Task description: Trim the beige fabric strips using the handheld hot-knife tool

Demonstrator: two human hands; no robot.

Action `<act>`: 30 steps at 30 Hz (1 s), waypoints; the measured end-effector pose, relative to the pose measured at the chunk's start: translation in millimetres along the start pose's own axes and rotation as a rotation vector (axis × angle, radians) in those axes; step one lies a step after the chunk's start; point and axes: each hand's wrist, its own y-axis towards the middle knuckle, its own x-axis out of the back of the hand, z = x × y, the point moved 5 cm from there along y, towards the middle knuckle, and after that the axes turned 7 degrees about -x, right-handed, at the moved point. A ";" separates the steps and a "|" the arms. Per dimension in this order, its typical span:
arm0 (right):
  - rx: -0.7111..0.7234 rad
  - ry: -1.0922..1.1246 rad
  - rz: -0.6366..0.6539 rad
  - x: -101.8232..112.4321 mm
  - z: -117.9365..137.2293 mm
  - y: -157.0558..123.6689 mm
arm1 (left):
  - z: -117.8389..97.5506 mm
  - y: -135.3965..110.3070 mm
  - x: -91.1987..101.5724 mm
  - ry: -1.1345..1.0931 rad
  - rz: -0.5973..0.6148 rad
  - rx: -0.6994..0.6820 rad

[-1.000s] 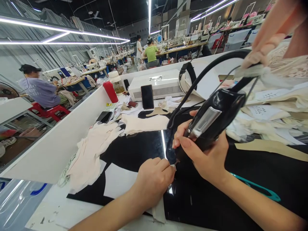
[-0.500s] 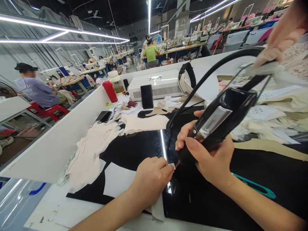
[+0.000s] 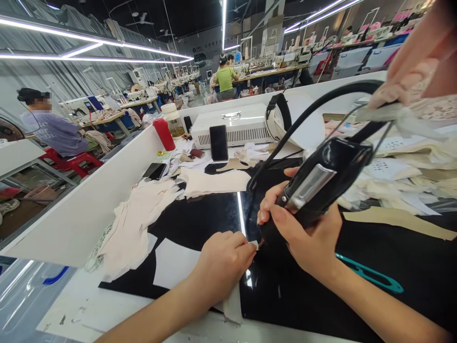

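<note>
1. Black handheld tool [image 3: 344, 159] is in the right hand [image 3: 309, 243], tilted, with its lower end near the left fingertips; I cannot tell if this end touches something.
2. Right fingers are wrapped around the tool, with the thumb along the near side.
3. Left hand [image 3: 221, 262] has its fingers curled and pressed together, pinching a small pale piece [image 3: 254, 244], of which only a corner is visible.
4. Below the left wrist, a pale strip [image 3: 233, 305] lies on the black sheet [image 3: 282, 305]; whether it joins the pinched piece is hidden.
5. Left of this hand lies a white sheet [image 3: 176, 262], and beyond it pale pink fabric pieces [image 3: 137, 221].
6. Near the right forearm are a teal tool [image 3: 378, 277] and a beige piece [image 3: 396, 220], both on the black sheet.
7. Thick black cable [image 3: 309, 107] curves above the table.
8. Farther back, an upright phone [image 3: 219, 144] stands before a white box [image 3: 235, 119], with a red bottle [image 3: 164, 135] to the left.
9. In the background sit a person in purple [image 3: 55, 131] and a person in green [image 3: 225, 78].
</note>
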 end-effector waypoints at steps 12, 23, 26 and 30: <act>0.004 0.018 -0.046 12.4 -0.9 -9.9 | 0.1 -24.2 17.0 0.059 0.016 -0.030; -0.006 -0.030 -0.053 23.7 6.2 -7.8 | -7.3 -20.8 11.5 0.061 0.115 -0.018; -0.015 -0.010 -0.059 23.6 7.6 -7.6 | -11.9 -17.0 10.0 0.038 0.132 -0.107; -0.025 0.013 -0.045 21.5 7.8 -6.1 | -13.9 -16.8 7.0 0.023 0.112 -0.165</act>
